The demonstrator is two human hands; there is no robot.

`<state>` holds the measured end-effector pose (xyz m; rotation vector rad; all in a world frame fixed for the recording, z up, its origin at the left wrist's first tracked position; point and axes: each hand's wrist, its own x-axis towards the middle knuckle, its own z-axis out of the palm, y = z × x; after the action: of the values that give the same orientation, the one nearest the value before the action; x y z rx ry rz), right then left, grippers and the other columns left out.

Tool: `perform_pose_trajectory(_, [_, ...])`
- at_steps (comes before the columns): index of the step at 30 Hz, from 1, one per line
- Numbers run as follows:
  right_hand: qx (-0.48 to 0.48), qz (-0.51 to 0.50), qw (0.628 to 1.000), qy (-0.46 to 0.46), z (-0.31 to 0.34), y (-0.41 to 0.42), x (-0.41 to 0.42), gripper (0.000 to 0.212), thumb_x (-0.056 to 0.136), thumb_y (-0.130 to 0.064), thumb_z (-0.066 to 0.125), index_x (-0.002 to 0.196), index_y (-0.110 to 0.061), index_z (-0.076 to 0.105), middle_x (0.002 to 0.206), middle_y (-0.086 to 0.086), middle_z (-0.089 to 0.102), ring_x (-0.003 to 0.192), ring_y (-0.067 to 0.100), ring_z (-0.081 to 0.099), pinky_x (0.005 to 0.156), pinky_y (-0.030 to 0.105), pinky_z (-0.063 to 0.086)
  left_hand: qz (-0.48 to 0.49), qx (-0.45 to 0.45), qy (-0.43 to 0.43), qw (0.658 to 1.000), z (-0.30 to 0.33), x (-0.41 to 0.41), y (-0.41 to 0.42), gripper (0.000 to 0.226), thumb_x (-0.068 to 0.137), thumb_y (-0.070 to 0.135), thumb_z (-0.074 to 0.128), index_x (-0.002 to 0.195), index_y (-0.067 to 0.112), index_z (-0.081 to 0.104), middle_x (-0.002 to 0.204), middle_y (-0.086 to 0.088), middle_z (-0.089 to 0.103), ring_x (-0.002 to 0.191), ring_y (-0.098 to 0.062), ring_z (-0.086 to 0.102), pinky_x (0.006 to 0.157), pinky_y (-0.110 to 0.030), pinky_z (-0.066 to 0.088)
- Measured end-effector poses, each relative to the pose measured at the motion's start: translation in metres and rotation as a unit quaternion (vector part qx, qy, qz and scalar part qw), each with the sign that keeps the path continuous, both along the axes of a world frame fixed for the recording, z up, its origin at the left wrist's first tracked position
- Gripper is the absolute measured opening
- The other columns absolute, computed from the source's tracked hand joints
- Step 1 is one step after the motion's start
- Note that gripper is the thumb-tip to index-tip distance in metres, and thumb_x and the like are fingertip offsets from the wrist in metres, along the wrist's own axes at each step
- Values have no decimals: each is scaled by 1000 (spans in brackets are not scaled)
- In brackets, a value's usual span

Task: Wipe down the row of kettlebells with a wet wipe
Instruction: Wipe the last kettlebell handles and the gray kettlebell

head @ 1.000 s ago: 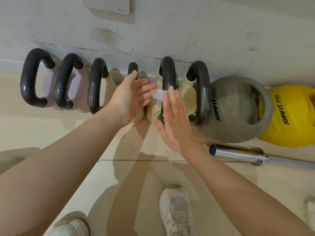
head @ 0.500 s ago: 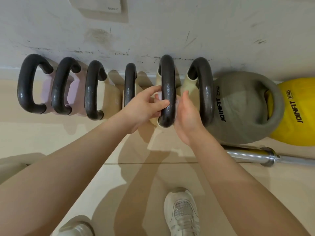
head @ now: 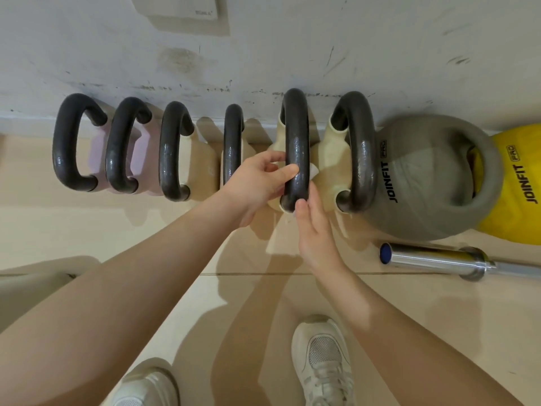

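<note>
Several kettlebells with dark handles stand in a row on the floor against the wall. My left hand (head: 257, 180) is closed around the handle (head: 296, 127) of the fifth, cream kettlebell, thumb on top of the bar. My right hand (head: 313, 224) is at the near end of that handle, its thumb touching the bar. A corner of the white wet wipe (head: 314, 172) shows just right of the handle, by my right fingertips; the rest of it is hidden behind the bar.
Two pink kettlebells (head: 96, 153) are at the left end; a grey JOINFIT kettlebell (head: 424, 177) and a yellow one (head: 521, 177) lie at the right. A steel barbell end (head: 433, 259) lies on the floor to the right. My white shoes (head: 322, 361) are below.
Both hands were open above the kettlebells with the wipe between them. They have dropped onto the fifth handle, and the left hand has closed around it.
</note>
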<state>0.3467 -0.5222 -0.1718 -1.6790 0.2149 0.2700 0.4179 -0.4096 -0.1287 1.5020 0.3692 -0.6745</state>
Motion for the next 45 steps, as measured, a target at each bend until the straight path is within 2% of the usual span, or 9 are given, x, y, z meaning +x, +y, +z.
perform_pose_trajectory(3, [-90, 5, 996, -19, -1, -2, -17, 51, 98, 0, 31, 146, -14, 23, 121, -35, 41, 110, -24, 40, 90, -4, 25, 18, 14, 1, 1000, 1, -1, -1, 30, 89, 17, 61, 116, 5, 56, 109, -12, 59, 84, -16, 63, 87, -25, 53])
perform_pose_trajectory(6, [-147, -42, 988, 2, 5, -15, -20, 44, 96, 2, 34, 137, -10, 42, 116, -12, 49, 109, 0, 44, 84, -2, 29, 27, 97, -16, 995, 5, -3, -4, 44, 84, 27, 67, 123, 11, 52, 126, -7, 55, 96, -17, 61, 95, -31, 49])
perform_pose_trajectory(9, [3, -111, 991, 76, 25, -33, -7, 28, 92, 2, 44, 105, -14, 63, 95, 4, 63, 88, 14, 56, 76, 22, 43, 3, 287, -203, 936, 20, -12, -11, 44, 86, 23, 62, 127, 15, 49, 125, 1, 42, 103, -9, 50, 95, -13, 35])
perform_pose_trajectory(12, [127, -106, 982, 92, 47, -54, 5, 29, 87, 7, 37, 85, -10, 61, 75, 4, 65, 72, 17, 58, 61, 21, 48, -36, 274, -352, 894, 46, -20, -34, 35, 89, 15, 56, 124, 13, 52, 117, 5, 37, 105, -7, 47, 90, -2, 32])
perform_pose_trajectory(20, [224, -75, 965, 117, 69, -103, 21, 24, 96, -26, 44, 97, -9, 61, 94, 7, 69, 86, 16, 66, 77, 33, 54, -113, 161, -97, 976, 51, -25, -90, 50, 85, 37, 63, 122, 5, 50, 101, -5, 64, 90, -18, 66, 86, -38, 55])
perform_pose_trajectory(26, [213, -45, 970, 104, 77, -143, 38, 21, 82, -21, 61, 100, -10, 57, 93, 6, 66, 86, 19, 65, 80, 36, 54, -105, 77, -58, 990, 59, -13, -106, 11, 87, 17, 64, 86, 7, 60, 78, -8, 61, 66, -11, 57, 66, -20, 53])
perform_pose_trajectory(35, [215, 131, 945, 209, 79, -164, 59, 37, 80, -12, 60, 115, 1, 57, 101, 11, 63, 91, 21, 63, 76, 27, 55, -93, 123, -18, 988, 70, -11, -97, 14, 88, 18, 62, 76, 14, 56, 68, 2, 59, 62, -8, 51, 41, -6, 35])
perform_pose_trajectory(41, [122, -21, 973, 195, 77, -162, 58, 14, 89, -12, 58, 87, 2, 58, 78, 11, 63, 66, 16, 62, 61, 20, 50, -29, 164, -71, 984, 58, -11, -96, 7, 89, 19, 60, 84, 15, 57, 74, -3, 60, 67, -13, 56, 56, -19, 51])
perform_pose_trajectory(45, [-357, -70, 931, -40, 76, -155, 46, 20, 93, -30, 50, 90, -11, 48, 76, -2, 50, 69, 16, 49, 61, 29, 43, -29, 206, -27, 978, 47, 2, -100, 17, 94, 28, 49, 107, 19, 56, 94, -1, 64, 89, -19, 63, 80, -32, 55])
